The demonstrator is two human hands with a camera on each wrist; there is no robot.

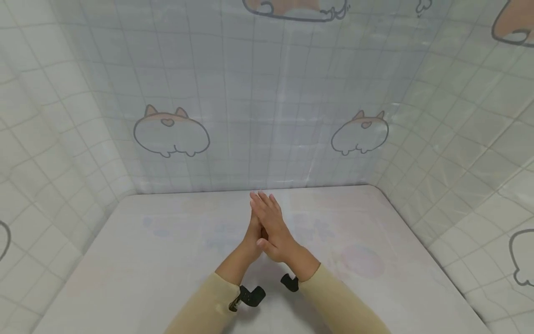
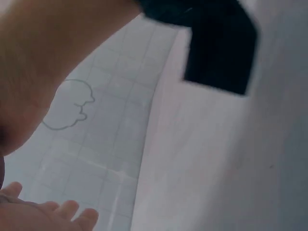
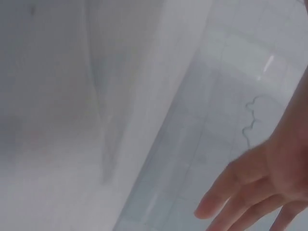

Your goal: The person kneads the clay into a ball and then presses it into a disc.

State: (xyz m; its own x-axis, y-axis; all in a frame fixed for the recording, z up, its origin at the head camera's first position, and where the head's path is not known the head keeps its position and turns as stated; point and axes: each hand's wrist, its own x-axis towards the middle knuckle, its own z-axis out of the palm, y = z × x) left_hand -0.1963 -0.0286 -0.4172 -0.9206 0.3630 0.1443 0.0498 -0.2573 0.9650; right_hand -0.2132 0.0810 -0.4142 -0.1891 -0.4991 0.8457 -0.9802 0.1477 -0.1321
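Both bare hands meet over the middle of the white table (image 1: 175, 260), palms facing and fingers pointing away from the body. My right hand (image 1: 276, 232) lies in front in the head view, its straight fingers leaning against the other hand. Much of my left hand (image 1: 252, 237) is hidden behind it, with its fingertips showing at the top. Neither hand holds any object in view. In the right wrist view, extended fingers (image 3: 240, 192) reach in from the right edge. Several fingertips (image 2: 70, 209) show low in the left wrist view.
Black wrist-worn camera pieces (image 1: 252, 296) stick out inward from the cream sleeves (image 1: 208, 304). A grid-patterned curtain (image 1: 258, 93) with dog drawings surrounds the table's back and sides.
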